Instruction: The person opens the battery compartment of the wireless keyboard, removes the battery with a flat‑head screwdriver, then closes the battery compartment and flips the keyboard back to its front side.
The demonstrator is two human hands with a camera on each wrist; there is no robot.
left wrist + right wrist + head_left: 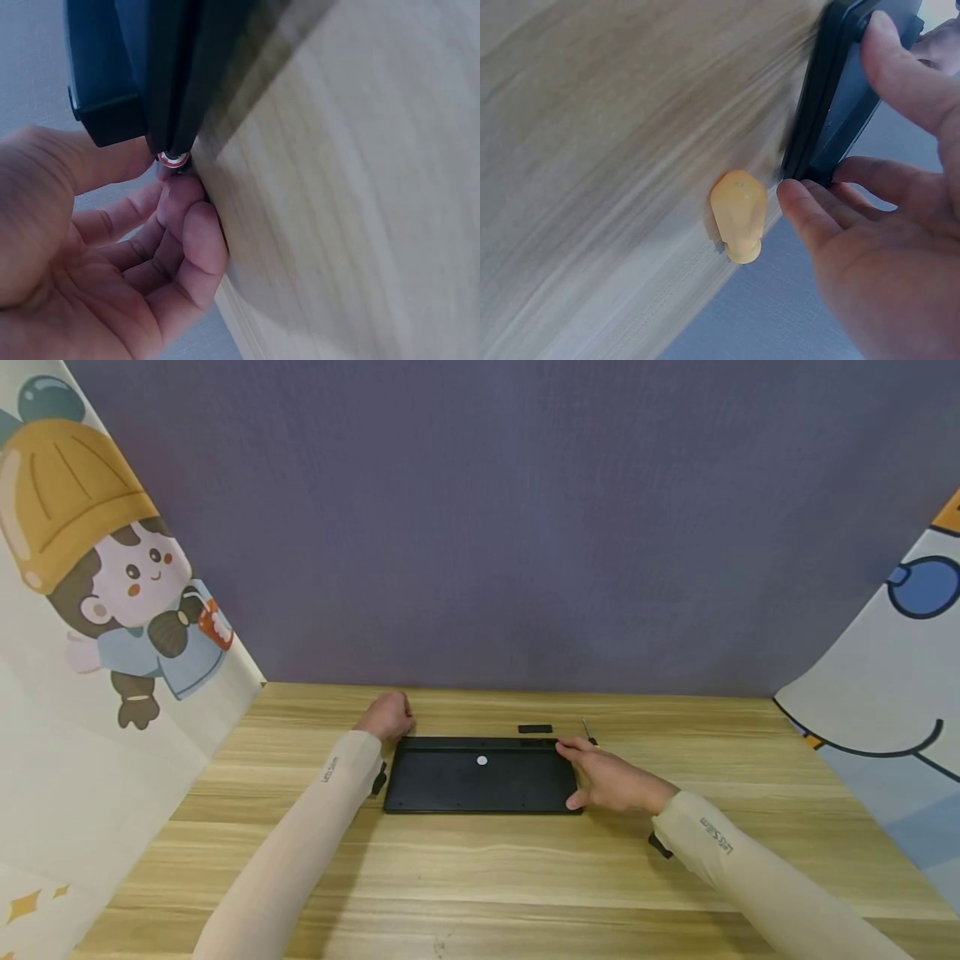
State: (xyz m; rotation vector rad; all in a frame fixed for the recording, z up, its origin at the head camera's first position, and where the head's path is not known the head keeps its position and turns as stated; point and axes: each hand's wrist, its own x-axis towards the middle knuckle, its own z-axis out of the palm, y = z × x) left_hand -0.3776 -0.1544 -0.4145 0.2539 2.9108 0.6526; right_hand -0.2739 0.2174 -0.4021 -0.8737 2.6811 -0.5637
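A black keyboard (450,785) lies face down on the wooden table, with a round white sticker (482,761) on its underside. My left hand (387,717) is just beyond its far left corner, fingers curled. In the left wrist view that hand pinches a small cylindrical battery (174,159) with a red-ringed end, right at the keyboard's edge; most of the battery is hidden. Across the keyboard's right end spans my right hand (611,778), gripping it with the thumb at the near corner and fingertips at the far one. A narrow slot (537,743) shows near those fingertips.
Behind the keyboard lies a small black cover (535,728). A screwdriver (587,729) rests beside the far right corner, its yellow handle (739,214) close to my right fingers. A grey-purple panel (480,568) rises at the table's back edge.
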